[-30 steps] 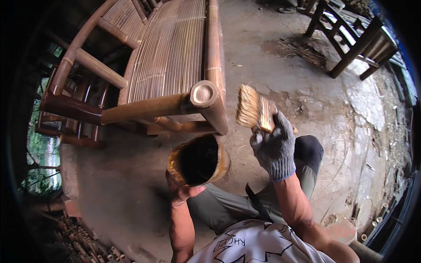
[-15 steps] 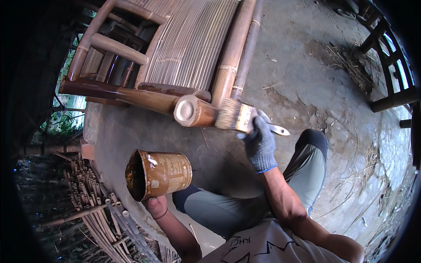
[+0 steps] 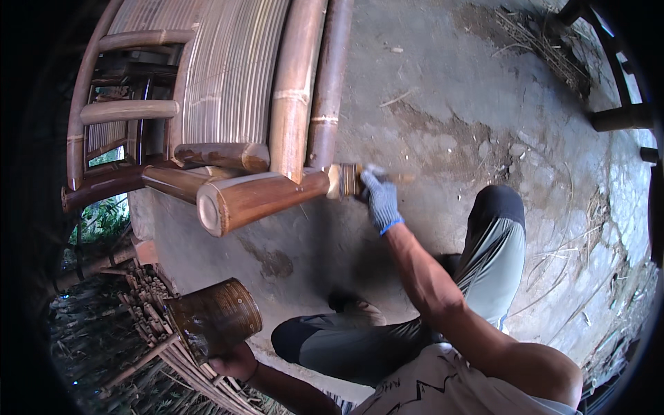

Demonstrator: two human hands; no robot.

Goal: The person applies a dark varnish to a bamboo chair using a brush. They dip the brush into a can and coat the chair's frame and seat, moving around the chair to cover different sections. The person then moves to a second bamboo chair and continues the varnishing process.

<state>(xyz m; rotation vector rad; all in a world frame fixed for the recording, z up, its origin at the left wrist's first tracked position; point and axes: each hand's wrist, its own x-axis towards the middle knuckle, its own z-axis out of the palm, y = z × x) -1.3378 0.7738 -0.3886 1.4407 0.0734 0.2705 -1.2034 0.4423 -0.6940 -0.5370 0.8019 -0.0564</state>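
In my gloved right hand is a wide, flat paintbrush, its bristles against the near right end of a glossy brown bamboo pole. The brush handle, past my fingers, is smeared by motion. This thick pole belongs to a piece of bamboo furniture; its other cut end faces left. My bare left hand grips a brown-stained can low on its side, holding it tilted with the mouth leftward. What is inside the can is hard to make out.
The furniture has a slatted bamboo panel, long side poles and a ladder-like frame. Bundled bamboo sticks lie at lower left. Cracked concrete floor spreads rightward, with dry twigs and a dark railing beyond.
My view has shifted, so the furniture sits further left and closer. The brush has swung onto the pole's right end. The can has moved down and left, turning its stained side towards me.
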